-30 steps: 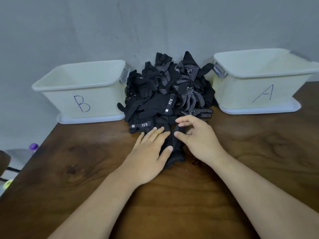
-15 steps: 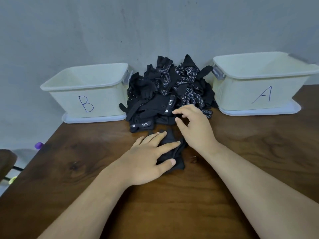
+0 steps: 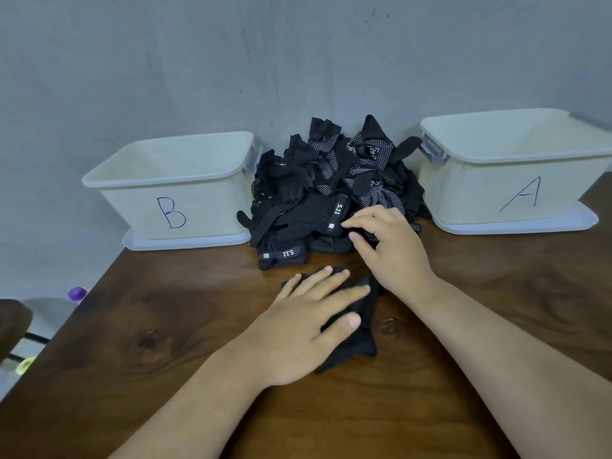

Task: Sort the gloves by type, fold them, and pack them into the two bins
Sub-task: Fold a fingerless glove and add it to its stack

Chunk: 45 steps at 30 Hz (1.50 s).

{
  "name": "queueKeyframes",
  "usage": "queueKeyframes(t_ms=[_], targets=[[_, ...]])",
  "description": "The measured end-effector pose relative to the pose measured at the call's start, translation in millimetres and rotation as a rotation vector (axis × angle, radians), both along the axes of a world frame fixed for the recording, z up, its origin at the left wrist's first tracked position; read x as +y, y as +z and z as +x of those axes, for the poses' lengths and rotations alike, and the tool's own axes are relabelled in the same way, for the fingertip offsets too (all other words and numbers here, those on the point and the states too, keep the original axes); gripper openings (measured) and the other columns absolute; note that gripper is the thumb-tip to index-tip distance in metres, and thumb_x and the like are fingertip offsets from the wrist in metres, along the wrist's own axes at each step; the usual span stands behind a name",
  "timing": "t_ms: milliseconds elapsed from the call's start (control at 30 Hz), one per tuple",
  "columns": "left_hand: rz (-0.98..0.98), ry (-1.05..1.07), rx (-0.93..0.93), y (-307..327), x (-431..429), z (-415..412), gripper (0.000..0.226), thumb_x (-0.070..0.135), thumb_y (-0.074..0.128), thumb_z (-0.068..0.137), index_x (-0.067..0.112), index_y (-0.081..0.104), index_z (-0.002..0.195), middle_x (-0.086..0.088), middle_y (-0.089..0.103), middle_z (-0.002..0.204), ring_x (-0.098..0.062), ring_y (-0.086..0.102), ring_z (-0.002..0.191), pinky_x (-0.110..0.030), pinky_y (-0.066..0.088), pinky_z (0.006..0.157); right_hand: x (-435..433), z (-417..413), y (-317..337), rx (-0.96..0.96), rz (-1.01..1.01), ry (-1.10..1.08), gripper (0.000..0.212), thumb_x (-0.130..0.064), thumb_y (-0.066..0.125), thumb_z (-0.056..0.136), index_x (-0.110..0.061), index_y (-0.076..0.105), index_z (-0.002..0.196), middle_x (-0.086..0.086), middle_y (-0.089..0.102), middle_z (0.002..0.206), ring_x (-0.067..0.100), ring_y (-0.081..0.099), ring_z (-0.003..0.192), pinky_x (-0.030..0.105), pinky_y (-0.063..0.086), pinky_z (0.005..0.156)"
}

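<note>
Glove (image 3: 361, 339) being pressed flat to table (image 3: 149, 376) by L hand (image 3: 308, 329), fingers straight; long axis near-to-far. Pile (image 3: 331, 187) lying just beyond; being reached by R hand (image 3: 394, 253), nearer; fingers curled, grasp can't be told.

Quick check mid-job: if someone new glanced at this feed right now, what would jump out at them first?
The heap of black gloves against the back wall, flanked by two pale bins: bin B on the left, bin A on the right, no gloves visible in either. Nearer the camera, the left hand presses flat on one black glove on the wooden table, while the right hand reaches to the heap's front edge.
</note>
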<state>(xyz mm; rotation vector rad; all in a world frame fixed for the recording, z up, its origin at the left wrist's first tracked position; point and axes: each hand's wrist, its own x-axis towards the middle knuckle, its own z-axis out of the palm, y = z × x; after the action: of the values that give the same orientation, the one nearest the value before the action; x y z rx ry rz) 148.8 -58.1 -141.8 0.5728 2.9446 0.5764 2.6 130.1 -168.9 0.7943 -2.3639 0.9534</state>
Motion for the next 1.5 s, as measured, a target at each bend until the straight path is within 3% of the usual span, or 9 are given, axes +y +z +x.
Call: queueKeyframes(t_ms=[100, 200, 400, 600, 900, 1100, 1300, 1400, 1500], targets=[[0.18, 0.161, 0.28, -1.8, -14.4, -10.2, 0.038, 0.047, 0.041, 0.112, 0.04, 0.055, 0.146, 0.022, 0.051, 0.15, 0.0, 0.036, 0.145, -0.032, 0.029, 0.123, 0.3, 1.9, 0.7, -0.024, -0.022, 0.0, 0.019, -0.024, 0.069, 0.101, -0.032, 0.077, 0.117, -0.02, 0.064, 0.117, 0.012, 0.052, 0.111, 0.036, 0.051, 0.09], [0.131, 0.414, 0.4, -9.6, -39.5, -24.7, 0.026, 0.034, 0.058, 0.104, 0.034, 0.064, 0.128, 0.017, 0.059, 0.129, -0.012, 0.052, 0.121, -0.041, 0.046, 0.104, 0.4, 4.1, 0.0, -0.041, -0.023, 0.016, 0.019, -0.026, 0.069, 0.101, -0.033, 0.077, 0.116, -0.02, 0.065, 0.117, 0.011, 0.052, 0.112, 0.034, 0.05, 0.091], [-0.032, 0.585, 0.221, -19.7, -60.4, -36.0, 0.041, 0.045, 0.053, 0.105, 0.036, 0.055, 0.146, 0.013, 0.052, 0.144, -0.021, 0.047, 0.128, -0.043, 0.044, 0.106, 2.7, 7.8, -1.3, -0.076, -0.021, 0.055, 0.023, -0.025, 0.07, 0.1, -0.032, 0.075, 0.121, -0.021, 0.065, 0.117, 0.01, 0.055, 0.112, 0.033, 0.051, 0.092], [0.073, 0.534, 0.228, -12.0, -65.7, -31.1, 0.016, 0.034, 0.066, 0.096, 0.035, 0.066, 0.113, 0.016, 0.056, 0.111, -0.016, 0.05, 0.107, -0.043, 0.051, 0.094, 2.8, 8.1, -1.0, -0.107, 0.002, 0.08, 0.023, -0.024, 0.069, 0.1, -0.033, 0.074, 0.121, -0.023, 0.064, 0.116, 0.007, 0.056, 0.11, 0.028, 0.049, 0.092], [0.078, 0.496, 0.064, 5.6, -80.7, -20.2, 0.014, 0.018, 0.064, 0.085, 0.031, 0.06, 0.086, 0.017, 0.052, 0.097, -0.01, 0.046, 0.1, -0.028, 0.042, 0.082, 1.9, 6.4, -0.9, -0.149, 0.02, 0.098, 0.021, -0.022, 0.067, 0.1, -0.033, 0.076, 0.116, -0.022, 0.064, 0.111, 0.004, 0.056, 0.107, 0.028, 0.046, 0.099], [0.529, 0.8, 0.252, 13.3, -79.5, -21.5, 0.028, 0.006, 0.049, 0.091, 0.031, 0.062, 0.093, 0.007, 0.065, 0.075, -0.016, 0.06, 0.069, -0.032, 0.044, 0.064, 1.5, 7.0, -0.7, -0.177, 0.036, 0.162, 0.022, -0.021, 0.064, 0.101, -0.036, 0.077, 0.111, -0.024, 0.067, 0.111, 0.009, 0.059, 0.112, 0.038, 0.05, 0.1], [0.57, 0.878, 0.236, 8.8, -76.5, -25.4, 0.03, 0.012, 0.047, 0.101, 0.024, 0.05, 0.128, 0.009, 0.066, 0.115, -0.001, 0.062, 0.091, -0.032, 0.044, 0.075, 1.7, 8.6, -3.4, -0.202, 0.033, 0.256, 0.027, -0.016, 0.067, 0.099, -0.039, 0.079, 0.103, -0.026, 0.07, 0.109, 0.006, 0.062, 0.112, 0.043, 0.054, 0.091], [0.396, 0.838, 0.156, -8.0, -78.6, -31.5, 0.039, 0.037, 0.058, 0.103, 0.028, 0.047, 0.139, 0.01, 0.066, 0.122, -0.013, 0.061, 0.11, -0.037, 0.047, 0.094, 1.3, 9.3, -3.8, -0.224, 0.08, 0.367, 0.03, -0.012, 0.068, 0.096, -0.038, 0.082, 0.099, -0.024, 0.072, 0.11, 0.01, 0.065, 0.11, 0.043, 0.054, 0.093], [0.356, 0.754, 0.138, -17.1, -77.2, -34.0, 0.048, 0.035, 0.068, 0.097, 0.038, 0.046, 0.14, 0.009, 0.062, 0.119, -0.02, 0.058, 0.123, -0.046, 0.049, 0.105, 1.3, 11.0, -1.5, -0.246, 0.153, 0.447, 0.032, -0.01, 0.066, 0.091, -0.037, 0.083, 0.094, -0.023, 0.075, 0.105, 0.011, 0.065, 0.105, 0.042, 0.055, 0.087]])
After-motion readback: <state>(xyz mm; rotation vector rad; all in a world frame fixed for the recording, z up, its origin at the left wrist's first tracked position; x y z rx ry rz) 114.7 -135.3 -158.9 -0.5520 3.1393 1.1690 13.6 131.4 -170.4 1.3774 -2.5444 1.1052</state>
